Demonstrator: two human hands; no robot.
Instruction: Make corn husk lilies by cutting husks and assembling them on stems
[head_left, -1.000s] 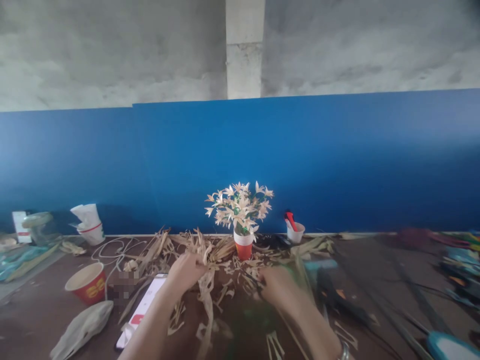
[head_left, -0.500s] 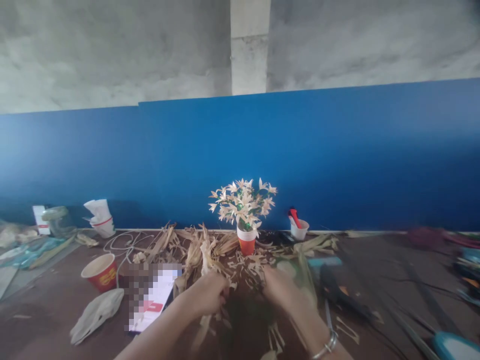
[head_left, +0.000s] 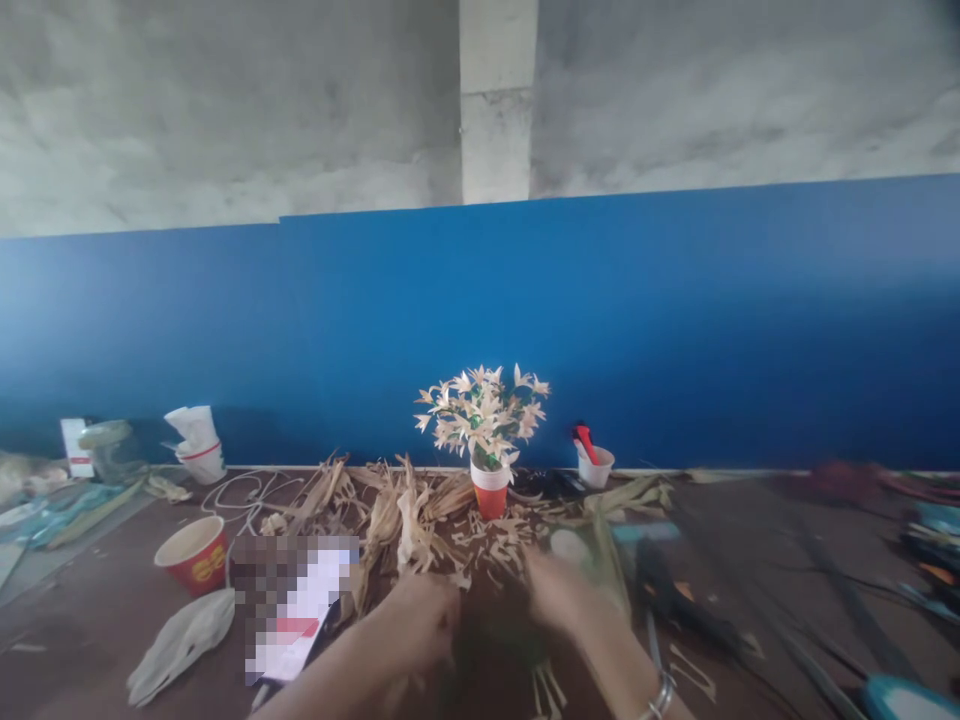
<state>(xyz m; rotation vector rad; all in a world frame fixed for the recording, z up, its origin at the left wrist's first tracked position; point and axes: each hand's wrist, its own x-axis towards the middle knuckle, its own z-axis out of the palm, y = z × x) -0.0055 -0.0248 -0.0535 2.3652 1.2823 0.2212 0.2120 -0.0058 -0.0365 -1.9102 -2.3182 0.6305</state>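
Note:
My left hand is low over the brown table, its fingers curled in and blurred by motion. Whatever it may hold cannot be made out. Opposite it, across a small gap, is my right hand, with a bracelet on the wrist; its fingers are smeared and partly hidden. Pale cut scraps lie just beyond both hands. Behind these stands a red and white paper cup holding a bunch of cream star-shaped flowers on green stems. Dry husks are heaped beyond my left hand.
Left of my arm lie a phone, partly pixelated, a dry husk piece and a red paper cup. A white cup with a red-handled tool stands at the back. A dark tool lies right. A blue partition rises behind.
The whole view has shifted slightly, so the table things sit a little lower. Both hands stay facing each other near the scraps, my left hand slightly lower in view.

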